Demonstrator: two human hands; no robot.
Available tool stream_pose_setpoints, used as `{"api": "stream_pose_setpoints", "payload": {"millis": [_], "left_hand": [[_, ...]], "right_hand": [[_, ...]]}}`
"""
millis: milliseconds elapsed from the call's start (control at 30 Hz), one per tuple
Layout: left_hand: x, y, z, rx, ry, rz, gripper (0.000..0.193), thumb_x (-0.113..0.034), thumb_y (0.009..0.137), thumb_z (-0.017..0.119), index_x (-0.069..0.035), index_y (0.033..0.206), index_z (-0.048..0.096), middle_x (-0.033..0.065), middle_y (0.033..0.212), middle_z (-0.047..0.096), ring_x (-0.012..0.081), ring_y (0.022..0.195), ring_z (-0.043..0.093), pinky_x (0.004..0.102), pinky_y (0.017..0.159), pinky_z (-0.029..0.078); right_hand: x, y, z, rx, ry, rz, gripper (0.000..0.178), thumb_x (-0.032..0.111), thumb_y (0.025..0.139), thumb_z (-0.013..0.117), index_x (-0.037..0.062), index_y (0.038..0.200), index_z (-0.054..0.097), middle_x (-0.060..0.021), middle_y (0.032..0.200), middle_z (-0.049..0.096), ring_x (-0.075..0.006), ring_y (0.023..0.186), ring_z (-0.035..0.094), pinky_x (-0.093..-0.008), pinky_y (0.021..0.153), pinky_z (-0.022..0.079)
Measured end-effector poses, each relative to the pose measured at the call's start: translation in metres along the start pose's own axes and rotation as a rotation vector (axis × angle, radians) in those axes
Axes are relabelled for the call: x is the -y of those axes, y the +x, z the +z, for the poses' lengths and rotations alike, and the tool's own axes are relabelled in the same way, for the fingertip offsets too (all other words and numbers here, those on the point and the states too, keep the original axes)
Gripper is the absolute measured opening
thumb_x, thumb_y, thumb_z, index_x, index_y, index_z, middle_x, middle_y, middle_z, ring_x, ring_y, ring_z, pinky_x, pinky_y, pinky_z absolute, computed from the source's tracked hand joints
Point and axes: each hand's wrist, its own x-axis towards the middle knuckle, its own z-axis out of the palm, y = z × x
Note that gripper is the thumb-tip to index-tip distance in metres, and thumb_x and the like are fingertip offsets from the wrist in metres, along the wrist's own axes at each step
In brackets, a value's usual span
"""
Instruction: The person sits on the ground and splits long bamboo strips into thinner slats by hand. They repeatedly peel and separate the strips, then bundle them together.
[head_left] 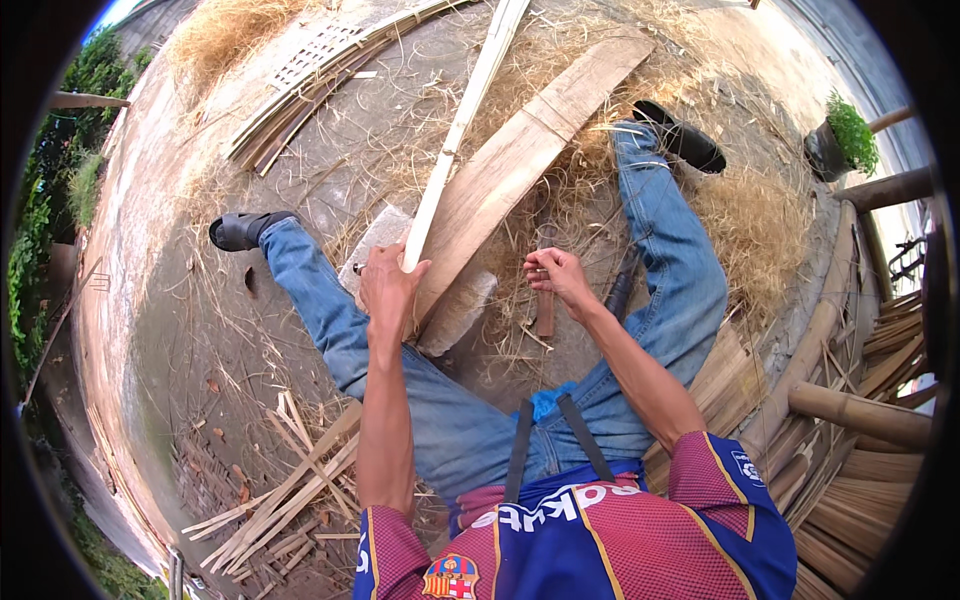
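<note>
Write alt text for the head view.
A person's left hand grips the near end of a long pale strip alongside a wooden board; the curled right hand is held apart from both. Straw-like shavings litter the ground around the person's spread, denim-clad legs.

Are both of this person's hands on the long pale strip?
No, only the left hand touches the long pale strip; the right hand is off to its right, apart from it.
</note>
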Motion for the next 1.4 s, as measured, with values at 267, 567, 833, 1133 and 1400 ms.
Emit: {"api": "stream_pose_setpoints", "payload": {"millis": [267,567,833,1133,1400], "left_hand": [[0.033,-0.082,-0.027,-0.439,-0.213,0.036,0.037,-0.027,0.089,0.074,-0.004,0.117,0.069,0.0178,0.12,0.064,0.035,0.115,0.059,0.0447,0.101,0.044],[0.195,-0.291,0.025,-0.911,-0.444,-0.899,0.023,-0.013,0.098,0.057,-0.003,0.117,0.064,0.0139,0.116,0.063,0.022,0.103,0.06,0.036,0.089,0.047],[0.334,-0.419,0.065,-0.717,0.07,-1.114,0.036,-0.013,0.092,0.059,-0.002,0.126,0.053,0.0203,0.122,0.056,0.0396,0.112,0.056,0.0491,0.095,0.044],[0.374,-0.411,0.046,-0.435,-0.036,-1.143,0.02,-0.014,0.088,0.063,-0.003,0.105,0.063,0.0193,0.09,0.064,0.0363,0.085,0.064,0.0466,0.08,0.049],[0.342,-0.432,0.046,-0.925,-0.422,-1.484,0.027,-0.01,0.092,0.061,-0.002,0.117,0.055,0.02,0.105,0.062,0.0388,0.095,0.062,0.0489,0.083,0.048]], "right_hand": [[-0.006,-0.005,0.005,0.007,-0.099,0.004,0.03,0.031,0.103,0.055,0.0027,0.109,0.065,-0.0046,0.098,0.069,-0.0109,0.083,0.066,-0.0257,0.074,0.056],[-0.026,-0.011,0.002,0.102,-0.254,0.094,0.031,0.034,0.104,0.055,0.0075,0.119,0.064,-0.0024,0.105,0.068,-0.011,0.088,0.066,-0.0258,0.077,0.056],[-0.049,-0.012,-0.009,0.146,-0.393,0.128,0.03,0.033,0.104,0.056,0.0077,0.117,0.065,-0.0031,0.104,0.068,-0.0104,0.084,0.066,-0.0244,0.072,0.056],[-0.065,-0.014,-0.009,0.179,-0.459,0.124,0.036,0.038,0.102,0.059,0.0037,0.112,0.064,-0.0036,0.099,0.067,-0.0105,0.08,0.065,-0.0233,0.067,0.055],[-0.069,-0.004,-0.02,0.159,-0.524,0.114,0.039,0.041,0.101,0.059,0.0037,0.111,0.064,-0.0031,0.096,0.067,-0.0106,0.08,0.065,-0.0236,0.067,0.054]]}}
